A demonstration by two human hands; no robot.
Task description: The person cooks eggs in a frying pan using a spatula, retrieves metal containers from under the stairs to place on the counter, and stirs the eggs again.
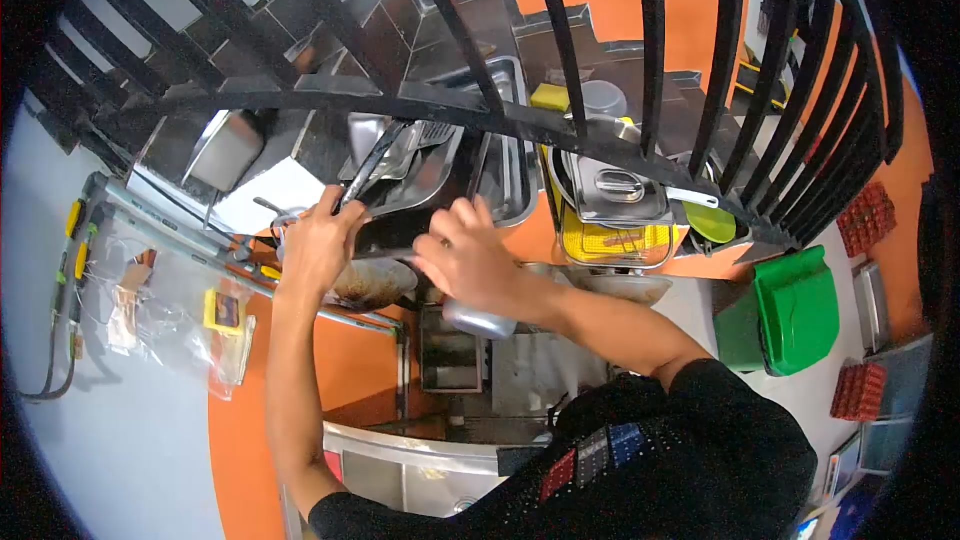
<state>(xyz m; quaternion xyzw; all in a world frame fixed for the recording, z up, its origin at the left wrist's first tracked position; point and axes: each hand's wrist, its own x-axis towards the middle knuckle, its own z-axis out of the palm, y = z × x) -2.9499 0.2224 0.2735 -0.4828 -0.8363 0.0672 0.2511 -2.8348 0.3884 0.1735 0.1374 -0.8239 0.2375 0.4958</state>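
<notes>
My left hand [318,240] is closed at the lower end of a long-handled kitchen utensil [372,166], whose dark handle slants up toward the railing. Beside its upper end lies a slotted turner [436,134], among metal pans. My right hand [462,252], slightly blurred, has its fingers curled in front of a dark flat surface [385,232]; whatever they may hold is hidden. Just below that wrist shows a shiny metal container [480,321]. Under the left hand's fingers, a stained round pan [368,283] is partly visible.
A black railing [400,108] crosses above the tiled steps. Metal trays [518,175] and a yellow dish rack [615,240] stand on the right. A steel pot [225,150] sits at left. Lower down are a green bin [795,310] and a steel sink [420,485].
</notes>
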